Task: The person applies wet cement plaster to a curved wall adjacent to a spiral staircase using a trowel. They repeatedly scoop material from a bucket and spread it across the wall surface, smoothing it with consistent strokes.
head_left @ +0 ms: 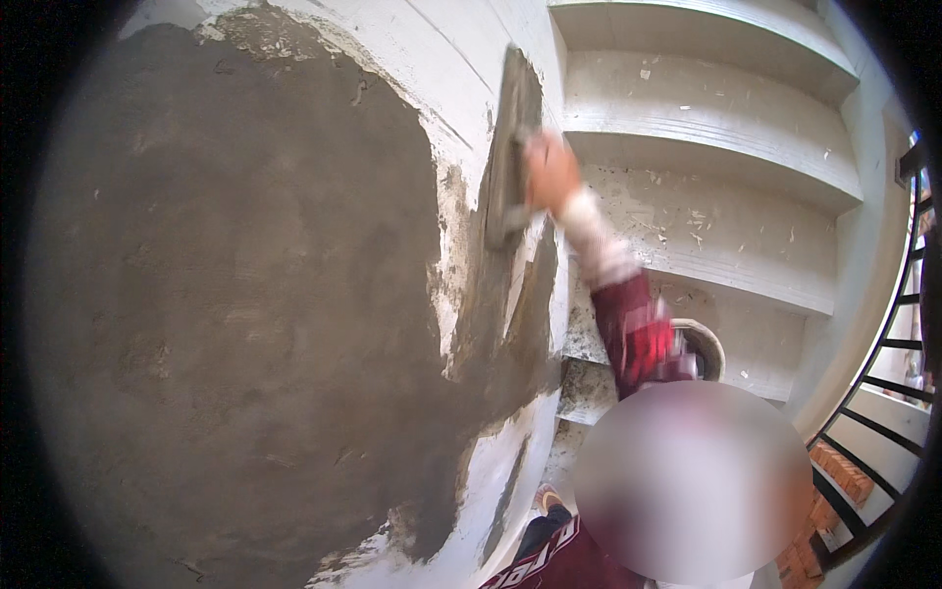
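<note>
Grey wet plaster [226, 314] covers a white wall [442, 59] beside stairs [706, 147], where a co-worker's gloved hand [549, 175] grips a trowel [510, 147]; the wearer's own hands are out of view.

One head-worn fisheye view looks steeply down, close against a plastered wall [226, 294], with the staircase [706, 167] farther off at right.

Trowel [510, 147] on wall [245, 294] (stairs [706, 157] right).
</note>
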`<state>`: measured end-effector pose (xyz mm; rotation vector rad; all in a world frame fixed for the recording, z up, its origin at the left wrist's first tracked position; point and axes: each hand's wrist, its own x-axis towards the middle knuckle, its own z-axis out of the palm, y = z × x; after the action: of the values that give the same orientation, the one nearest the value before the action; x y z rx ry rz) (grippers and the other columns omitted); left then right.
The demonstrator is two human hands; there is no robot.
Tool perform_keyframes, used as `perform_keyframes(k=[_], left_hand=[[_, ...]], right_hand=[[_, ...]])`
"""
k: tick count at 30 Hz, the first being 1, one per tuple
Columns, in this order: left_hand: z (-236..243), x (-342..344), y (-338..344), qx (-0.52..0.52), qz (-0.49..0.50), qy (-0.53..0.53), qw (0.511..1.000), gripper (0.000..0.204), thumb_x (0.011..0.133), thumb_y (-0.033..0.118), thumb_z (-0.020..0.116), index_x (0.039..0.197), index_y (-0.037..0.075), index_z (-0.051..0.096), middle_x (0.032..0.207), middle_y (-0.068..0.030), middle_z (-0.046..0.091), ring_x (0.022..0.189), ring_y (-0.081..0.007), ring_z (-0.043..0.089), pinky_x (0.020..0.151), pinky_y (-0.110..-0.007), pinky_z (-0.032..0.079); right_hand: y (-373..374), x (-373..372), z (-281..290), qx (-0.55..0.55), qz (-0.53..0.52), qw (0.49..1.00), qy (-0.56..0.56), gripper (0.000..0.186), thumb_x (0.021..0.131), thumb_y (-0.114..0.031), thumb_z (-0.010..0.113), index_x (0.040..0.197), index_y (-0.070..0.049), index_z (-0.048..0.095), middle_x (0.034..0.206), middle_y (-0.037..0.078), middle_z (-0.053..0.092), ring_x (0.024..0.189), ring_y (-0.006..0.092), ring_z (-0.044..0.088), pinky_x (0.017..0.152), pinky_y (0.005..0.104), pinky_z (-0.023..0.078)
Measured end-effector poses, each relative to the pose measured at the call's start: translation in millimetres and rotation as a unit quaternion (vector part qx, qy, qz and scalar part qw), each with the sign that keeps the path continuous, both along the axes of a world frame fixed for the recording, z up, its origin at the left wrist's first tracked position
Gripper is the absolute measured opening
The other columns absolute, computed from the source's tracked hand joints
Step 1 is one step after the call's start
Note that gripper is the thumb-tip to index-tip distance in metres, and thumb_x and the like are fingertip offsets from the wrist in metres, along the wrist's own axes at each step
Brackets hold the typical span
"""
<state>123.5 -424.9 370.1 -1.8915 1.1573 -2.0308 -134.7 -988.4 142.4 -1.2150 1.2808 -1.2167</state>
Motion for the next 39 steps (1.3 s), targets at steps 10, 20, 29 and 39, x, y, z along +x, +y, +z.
perform_keyframes(k=[10, 20, 29, 39], left_hand=[[-4.7, -3.6, -7.8, 0.007, 0.007, -0.002, 1.000, 0.071, 0.090, 0.048, 0.040, 0.137, -0.005, 0.035, 0.139, -0.0351, 0.028, 0.130, -0.0504, 0.026, 0.103, -0.064, 0.017], [-13.1, 1.1, -22.7, 0.002, -0.014, 0.015, 1.000, 0.071, 0.090, 0.048, 0.040, 0.137, -0.005, 0.035, 0.140, -0.0350, 0.027, 0.130, -0.0503, 0.026, 0.103, -0.064, 0.016], [-20.0, 0.9, -31.6, -0.001, -0.020, 0.013, 1.000, 0.072, 0.090, 0.049, 0.040, 0.137, -0.005, 0.034, 0.140, -0.0349, 0.027, 0.130, -0.0503, 0.025, 0.103, -0.064, 0.016], [-23.1, 0.7, -23.5, -0.005, -0.014, 0.024, 1.000, 0.072, 0.090, 0.049, 0.040, 0.137, -0.005, 0.034, 0.140, -0.0348, 0.026, 0.131, -0.0502, 0.025, 0.103, -0.064, 0.016]], right_hand=[[159.7, 52.5, -26.2, 0.039, -0.024, 0.998, -0.032, 0.036, 0.095, -0.023, 0.041, 0.123, -0.005, 0.054, 0.118, 0.022, 0.057, 0.108, 0.0384, 0.055, 0.092, 0.0420, 0.044], [17.0, 6.9, -82.2, 0.017, -0.069, 0.996, 0.047, 0.042, 0.094, -0.032, 0.041, 0.122, -0.001, 0.048, 0.118, 0.026, 0.054, 0.112, 0.0413, 0.050, 0.094, 0.0467, 0.040], [79.4, 39.1, -119.6, -0.112, -0.099, 0.979, 0.136, 0.047, 0.096, -0.038, 0.038, 0.126, -0.003, 0.047, 0.120, 0.023, 0.055, 0.116, 0.0366, 0.049, 0.098, 0.0426, 0.039], [44.1, 5.1, -8.8, 0.009, -0.003, 1.000, -0.006, 0.043, 0.092, -0.029, 0.047, 0.128, -0.006, 0.048, 0.115, 0.022, 0.056, 0.103, 0.0344, 0.056, 0.092, 0.0429, 0.043]])
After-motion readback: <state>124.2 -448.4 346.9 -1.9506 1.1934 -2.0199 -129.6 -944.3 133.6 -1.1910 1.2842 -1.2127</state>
